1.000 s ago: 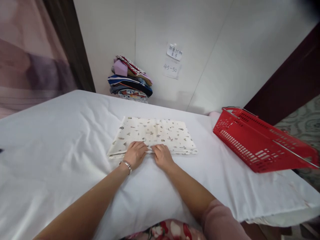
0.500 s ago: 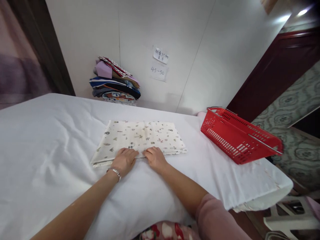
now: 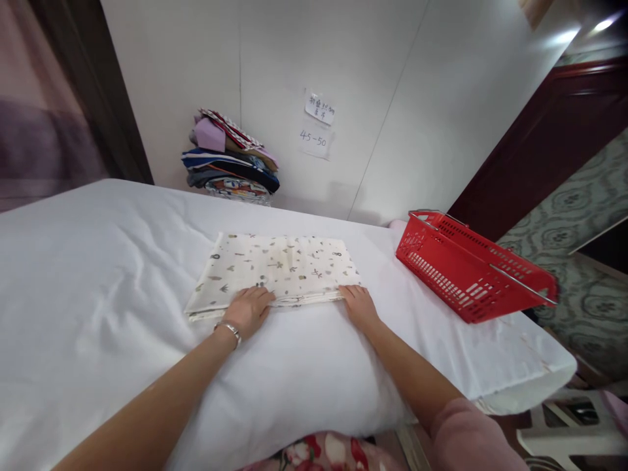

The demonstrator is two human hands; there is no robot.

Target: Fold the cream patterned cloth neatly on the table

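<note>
A folded cream cloth [image 3: 284, 265] with small plant and cactus prints lies flat in several layers in front of me. My left hand [image 3: 249, 310], a silver bracelet at its wrist, grips the cloth's near edge left of the middle, its fingers curled over the top. Close to the near right corner, my right hand [image 3: 360, 305] holds the same edge with its fingertips on the upper layer. Both thumbs are mostly hidden.
The cloth rests on a table covered in white fabric [image 3: 122, 281]. To the right stands a red perforated basket [image 3: 471, 268] with metal handles. A stack of folded textiles [image 3: 230, 160] sits at the back against the wall, near paper labels [image 3: 318, 124].
My right hand has slid right along the near edge, from beside the left hand to the right corner. My left hand stays at nearly the same place. The view has shifted slightly.
</note>
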